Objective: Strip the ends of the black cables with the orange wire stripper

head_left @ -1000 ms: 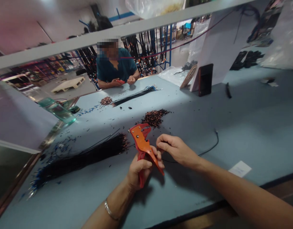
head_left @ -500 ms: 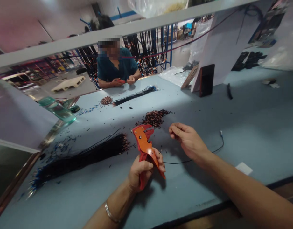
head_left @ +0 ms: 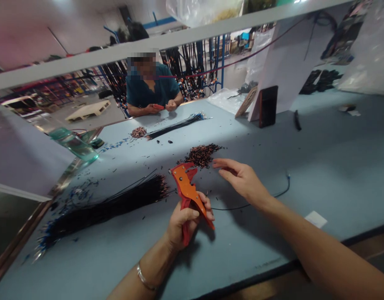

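Note:
My left hand (head_left: pixel 182 223) is closed round the handles of an orange wire stripper (head_left: pixel 187 189), its jaws pointing up and away from me. My right hand (head_left: pixel 240 179) hovers over the blue table (head_left: pixel 320 166) with fingers stretched out toward a pile of stripped copper-coloured bits (head_left: pixel 202 154); nothing shows in it. A single black wire (head_left: pixel 273 195) lies on the table under and to the right of that hand. A thick bundle of black wires (head_left: pixel 107 206) lies to the left of the stripper.
Across the table a person in a teal shirt (head_left: pixel 149 89) works with both hands, with another wire bundle (head_left: pixel 179 123) and small pile (head_left: pixel 138 132) before them. A dark phone (head_left: pixel 268 106) leans against a white board. A clear bottle (head_left: pixel 74 144) lies at left; a white label (head_left: pixel 316 218) lies near the front edge.
My right hand left the stripper's jaws, moved away toward the pile of bits and opened its fingers. The single wire now lies on the table. The left hand kept hold of the stripper.

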`<state>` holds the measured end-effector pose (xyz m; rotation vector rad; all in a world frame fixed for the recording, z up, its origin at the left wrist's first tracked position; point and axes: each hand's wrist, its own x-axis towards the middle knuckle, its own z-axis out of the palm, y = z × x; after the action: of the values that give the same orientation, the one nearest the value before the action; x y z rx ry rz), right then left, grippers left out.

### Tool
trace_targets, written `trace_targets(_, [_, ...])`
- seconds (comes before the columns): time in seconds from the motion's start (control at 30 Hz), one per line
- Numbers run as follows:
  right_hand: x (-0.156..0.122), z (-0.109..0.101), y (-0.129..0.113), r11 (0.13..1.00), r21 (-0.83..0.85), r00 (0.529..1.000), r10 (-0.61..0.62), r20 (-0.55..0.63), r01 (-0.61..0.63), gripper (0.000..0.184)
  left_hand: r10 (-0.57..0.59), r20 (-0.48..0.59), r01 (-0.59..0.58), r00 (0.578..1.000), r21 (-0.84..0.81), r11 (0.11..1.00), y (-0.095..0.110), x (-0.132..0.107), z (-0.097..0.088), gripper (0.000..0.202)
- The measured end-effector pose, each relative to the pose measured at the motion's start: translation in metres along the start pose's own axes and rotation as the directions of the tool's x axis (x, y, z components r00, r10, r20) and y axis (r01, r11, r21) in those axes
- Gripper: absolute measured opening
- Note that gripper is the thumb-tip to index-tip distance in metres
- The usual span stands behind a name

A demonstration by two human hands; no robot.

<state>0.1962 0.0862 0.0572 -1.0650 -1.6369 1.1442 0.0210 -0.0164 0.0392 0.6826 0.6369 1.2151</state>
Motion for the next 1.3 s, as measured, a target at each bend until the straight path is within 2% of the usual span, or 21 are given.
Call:
trace_targets(0.1, [0.000, -0.002, 0.000, 0.992, -0.122, 0.999, -0.034, -0.036, 0.030, 0.033, 0.000, -0.016, 0.000, 1.000, 0.000, 1.000, 0.000, 0.000, 0.001, 0.030])
trace_targets(0.23, [-0.001, -0.002, -0.001, 0.990, -0.133, 0.998, -0.042, -0.046, 0.036, 0.028, 0.006, -0.037, -0.006, 0.999, -0.001, 1.000, 0.000, -0.001, 0.001, 0.030])
trace_targets(0.3, [-0.002, -0.002, -0.003, 0.986, -0.159, 0.999, -0.048, 0.006, 0.048, 0.023, 0.013, -0.050, -0.013, 0.999, -0.002, 1.000, 0.001, -0.001, 0.001, 0.031])
trace_targets(0.37, [-0.005, -0.001, -0.007, 0.977, -0.199, 0.990, -0.054, 0.127, 0.079, 0.021, 0.032, -0.064, -0.031, 0.997, 0.004, 0.999, 0.002, -0.001, 0.001, 0.031])
trace_targets(0.43, [-0.008, -0.001, -0.012, 0.969, -0.215, 0.948, -0.046, 0.316, 0.118, 0.022, 0.063, -0.081, -0.062, 0.995, 0.023, 0.998, 0.004, 0.000, 0.002, 0.031])
trace_targets(0.5, [-0.012, 0.000, -0.016, 0.981, -0.157, 0.858, -0.017, 0.513, 0.114, 0.023, 0.095, -0.096, -0.091, 0.991, 0.045, 0.995, 0.005, 0.000, 0.003, 0.033])
trace_targets(0.57, [-0.014, 0.001, -0.018, 0.996, -0.076, 0.785, 0.013, 0.619, 0.043, 0.020, 0.118, -0.102, -0.112, 0.988, 0.064, 0.992, 0.006, 0.000, 0.005, 0.036])
trace_targets(0.63, [-0.015, 0.002, -0.018, 0.997, -0.077, 0.796, 0.032, 0.605, 0.018, 0.018, 0.127, -0.097, -0.119, 0.987, 0.080, 0.990, 0.006, 0.000, 0.006, 0.039])
trace_targets(0.73, [-0.014, 0.001, -0.019, 0.975, -0.189, 0.866, -0.004, 0.500, 0.114, 0.018, 0.127, -0.101, -0.119, 0.987, 0.083, 0.989, 0.005, 0.000, 0.006, 0.042])
trace_targets(0.93, [-0.007, -0.010, -0.017, 0.918, -0.298, 0.874, -0.094, 0.476, 0.261, 0.017, 0.109, -0.123, -0.103, 0.986, 0.057, 0.993, 0.006, 0.001, 0.002, 0.047])
trace_targets(1.1, [-0.004, -0.017, -0.014, 0.881, -0.398, 0.948, -0.149, 0.283, 0.257, 0.019, 0.112, -0.192, -0.107, 0.975, 0.039, 0.994, 0.007, 0.002, 0.000, 0.044])
trace_targets(1.17, [-0.006, -0.015, -0.015, 0.889, -0.368, 0.953, -0.198, 0.230, 0.274, 0.021, 0.118, -0.190, -0.113, 0.975, 0.034, 0.993, 0.007, 0.002, 0.000, 0.040])
trace_targets(1.3, [-0.014, -0.003, -0.017, 0.880, -0.285, 0.917, -0.320, 0.237, 0.381, 0.020, 0.102, -0.129, -0.095, 0.986, 0.058, 0.994, 0.005, 0.000, 0.001, 0.040])
